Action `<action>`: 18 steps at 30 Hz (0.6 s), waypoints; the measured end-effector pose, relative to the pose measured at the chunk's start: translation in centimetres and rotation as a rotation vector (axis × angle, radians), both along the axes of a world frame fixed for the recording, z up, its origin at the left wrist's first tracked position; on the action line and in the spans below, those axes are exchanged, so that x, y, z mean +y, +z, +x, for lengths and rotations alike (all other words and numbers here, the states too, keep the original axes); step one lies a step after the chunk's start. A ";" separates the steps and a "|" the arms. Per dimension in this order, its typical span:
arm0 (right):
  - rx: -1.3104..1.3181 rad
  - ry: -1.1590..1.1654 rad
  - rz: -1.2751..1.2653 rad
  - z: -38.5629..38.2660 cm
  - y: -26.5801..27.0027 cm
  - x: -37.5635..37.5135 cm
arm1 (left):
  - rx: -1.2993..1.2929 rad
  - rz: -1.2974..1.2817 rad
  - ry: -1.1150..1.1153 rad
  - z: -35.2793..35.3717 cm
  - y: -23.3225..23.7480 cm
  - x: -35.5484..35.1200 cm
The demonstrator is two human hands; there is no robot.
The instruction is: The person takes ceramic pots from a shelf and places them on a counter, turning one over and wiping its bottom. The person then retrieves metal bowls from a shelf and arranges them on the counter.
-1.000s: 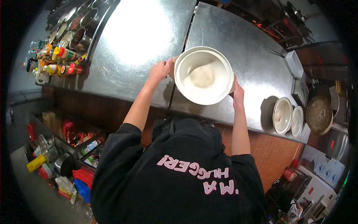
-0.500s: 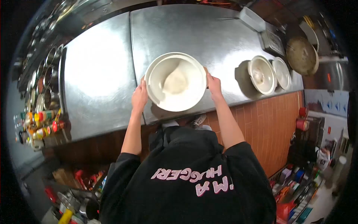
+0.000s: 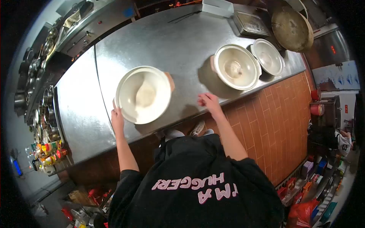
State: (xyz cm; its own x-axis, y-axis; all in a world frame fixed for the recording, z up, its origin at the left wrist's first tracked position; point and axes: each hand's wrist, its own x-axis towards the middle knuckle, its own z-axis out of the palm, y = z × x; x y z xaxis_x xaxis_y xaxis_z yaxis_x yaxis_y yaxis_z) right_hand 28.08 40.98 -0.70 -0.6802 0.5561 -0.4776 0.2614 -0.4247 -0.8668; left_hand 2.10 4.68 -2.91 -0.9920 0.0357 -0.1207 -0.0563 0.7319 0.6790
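Note:
A large cream bowl [image 3: 143,95] with tan handles stands on the steel table [image 3: 167,45], left of the middle. My left hand [image 3: 117,118] grips its left handle, fingers wrapped at the rim. My right hand [image 3: 208,102] hovers near the table's front edge, away from the bowl, its fingers curled; whether anything small is in them is hidden. Up and right of that hand is a second cream bowl [image 3: 236,67], with a little residue on its bottom. Beside it lies a cream lid or shallow bowl [image 3: 268,57].
At the back right are a white plastic tray [image 3: 218,7], a metal container [image 3: 251,23] and a big worn pan [image 3: 291,28]. Bottles and jars [image 3: 48,154] crowd the left end, near several metal pots [image 3: 47,114]. Tiled brick surface [image 3: 266,121] lies beyond the front edge.
My right hand has come off the large bowl's right handle, its fingers now curled. The view has shifted to the right and turned, and the second bowl appears nearer.

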 end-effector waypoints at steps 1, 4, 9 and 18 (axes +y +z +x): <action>-0.033 -0.029 -0.071 2.7 0.0 1.7 | 0.001 -0.006 -0.002 0.9 1.1 0.5; -0.073 -0.257 -0.045 9.4 0.4 7.7 | -0.131 -0.038 0.099 2.7 2.6 1.9; -0.117 -0.488 0.049 13.5 1.0 18.0 | -0.013 0.008 0.038 1.1 -1.6 -0.1; 0.022 -0.259 -0.307 11.6 -0.3 22.0 | -0.133 0.326 0.090 5.0 1.7 4.8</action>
